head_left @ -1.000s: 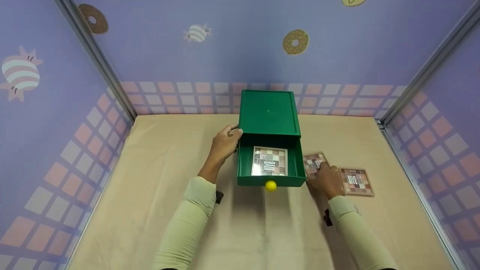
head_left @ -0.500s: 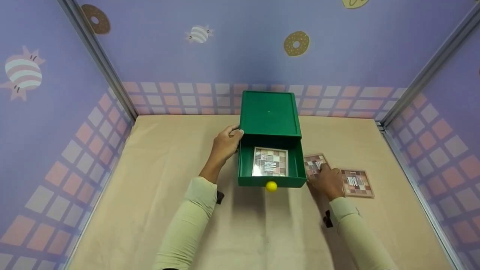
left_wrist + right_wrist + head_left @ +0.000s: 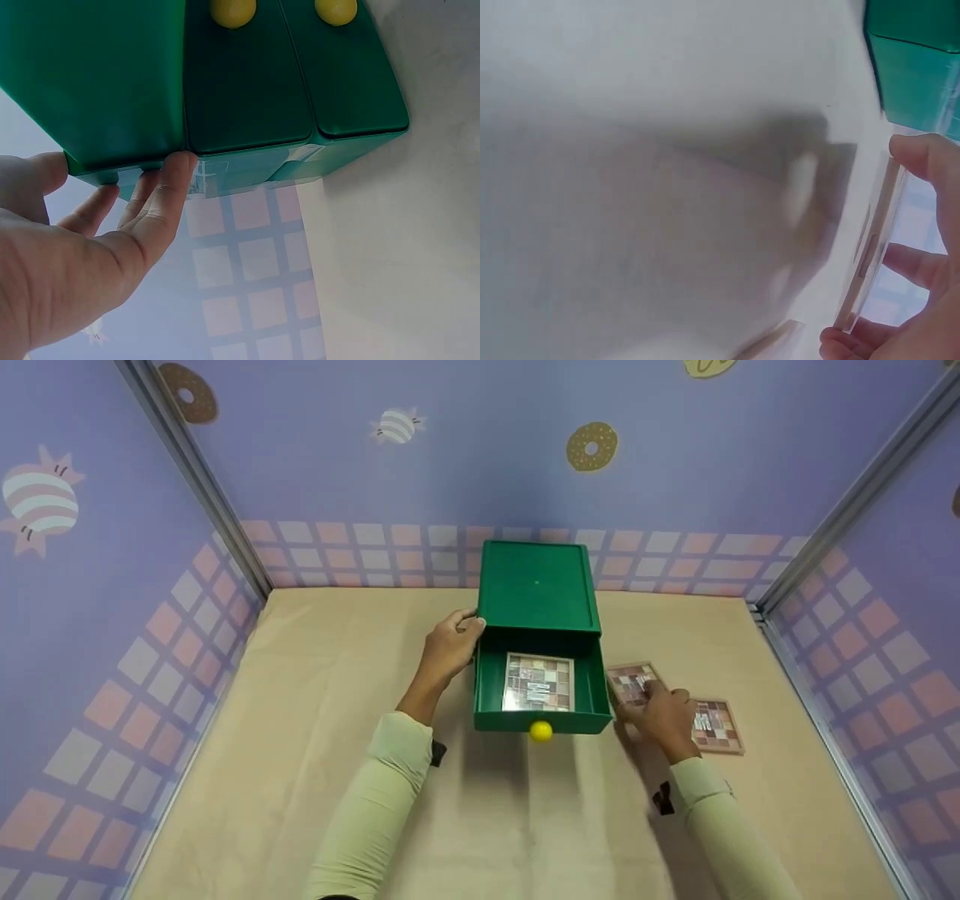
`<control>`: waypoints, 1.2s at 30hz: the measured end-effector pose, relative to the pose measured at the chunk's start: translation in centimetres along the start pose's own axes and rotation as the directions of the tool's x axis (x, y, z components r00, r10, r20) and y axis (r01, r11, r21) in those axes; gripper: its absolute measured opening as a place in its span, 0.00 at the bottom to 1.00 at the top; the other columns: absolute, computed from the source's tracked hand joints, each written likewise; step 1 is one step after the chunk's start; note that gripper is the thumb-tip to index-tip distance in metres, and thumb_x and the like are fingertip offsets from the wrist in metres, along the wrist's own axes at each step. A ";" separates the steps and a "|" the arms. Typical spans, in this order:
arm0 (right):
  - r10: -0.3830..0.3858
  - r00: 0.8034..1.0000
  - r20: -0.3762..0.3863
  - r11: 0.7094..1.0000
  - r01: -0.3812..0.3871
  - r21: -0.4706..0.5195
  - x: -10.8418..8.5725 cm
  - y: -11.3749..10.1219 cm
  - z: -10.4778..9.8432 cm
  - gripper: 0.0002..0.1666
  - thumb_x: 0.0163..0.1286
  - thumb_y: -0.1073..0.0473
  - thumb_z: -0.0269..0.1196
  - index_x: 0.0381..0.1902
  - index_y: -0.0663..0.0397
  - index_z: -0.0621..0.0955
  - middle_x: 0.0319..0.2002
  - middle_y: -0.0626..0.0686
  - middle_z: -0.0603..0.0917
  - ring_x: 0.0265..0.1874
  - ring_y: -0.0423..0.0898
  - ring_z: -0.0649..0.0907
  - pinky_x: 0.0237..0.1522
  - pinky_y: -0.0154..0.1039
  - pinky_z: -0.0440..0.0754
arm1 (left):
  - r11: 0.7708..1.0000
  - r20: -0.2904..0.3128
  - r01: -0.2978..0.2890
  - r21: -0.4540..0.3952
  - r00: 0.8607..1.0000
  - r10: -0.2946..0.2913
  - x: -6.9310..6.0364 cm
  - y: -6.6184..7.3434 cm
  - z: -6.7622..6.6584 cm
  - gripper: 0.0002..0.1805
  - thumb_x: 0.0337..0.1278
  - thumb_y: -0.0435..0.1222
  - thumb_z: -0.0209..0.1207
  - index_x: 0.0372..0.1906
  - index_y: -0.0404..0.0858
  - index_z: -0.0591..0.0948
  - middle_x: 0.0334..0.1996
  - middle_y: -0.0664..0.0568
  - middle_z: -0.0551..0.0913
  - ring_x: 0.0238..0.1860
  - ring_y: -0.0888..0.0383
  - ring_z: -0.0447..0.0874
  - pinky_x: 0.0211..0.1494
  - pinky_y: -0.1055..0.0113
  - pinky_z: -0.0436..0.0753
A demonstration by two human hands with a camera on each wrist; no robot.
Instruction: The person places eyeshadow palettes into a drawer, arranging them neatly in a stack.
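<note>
A green drawer cabinet [image 3: 537, 585] stands against the back wall, its top drawer pulled out, with a yellow knob [image 3: 541, 731] in front. Inside the drawer lies a square makeup palette [image 3: 538, 682]. My left hand [image 3: 448, 649] rests on the cabinet's left side, fingers extended, as the left wrist view shows. Right of the drawer, my right hand [image 3: 664, 716] grips a second palette [image 3: 630, 679]. In the right wrist view, thumb and fingers hold opposite ends of this palette [image 3: 874, 240]. Partly behind that hand, a third palette [image 3: 720, 725] lies on the table.
Below the pulled-out drawer, the left wrist view shows two shut drawers [image 3: 251, 82] with yellow knobs. A beige cloth covers the table [image 3: 337, 697]. Patterned walls [image 3: 480, 457] enclose it at the back and both sides.
My right hand has shifted slightly to the right, covering more of the third palette, and its fingers have moved on the second palette. The left hand and cabinet stay put.
</note>
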State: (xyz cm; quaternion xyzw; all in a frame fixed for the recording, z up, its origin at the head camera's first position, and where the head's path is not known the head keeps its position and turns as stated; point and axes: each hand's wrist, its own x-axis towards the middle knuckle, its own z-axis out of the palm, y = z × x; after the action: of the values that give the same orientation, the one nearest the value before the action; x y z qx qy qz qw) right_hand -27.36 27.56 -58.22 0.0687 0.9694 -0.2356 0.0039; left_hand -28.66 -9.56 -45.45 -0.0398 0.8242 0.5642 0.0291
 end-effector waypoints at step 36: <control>-0.417 0.901 -0.121 0.865 0.434 0.251 -2.5 -9.8 -11.4 0.43 0.56 0.54 0.77 0.69 0.49 0.75 0.69 0.70 0.67 0.67 0.70 0.66 0.66 0.74 0.63 | 1.000 0.001 -0.016 -0.016 1.000 0.016 -0.1 -0.1 0.0 0.27 0.75 0.52 0.51 0.73 0.49 0.73 0.61 0.45 0.82 0.56 0.48 0.85 0.47 0.60 0.85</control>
State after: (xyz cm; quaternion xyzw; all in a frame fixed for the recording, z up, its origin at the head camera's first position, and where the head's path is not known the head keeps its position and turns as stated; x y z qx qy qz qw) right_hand -25.94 23.85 -43.53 -0.1393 0.9187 -0.3590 -0.0883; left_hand -28.58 -9.58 -45.51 -0.0330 0.8200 0.5708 0.0248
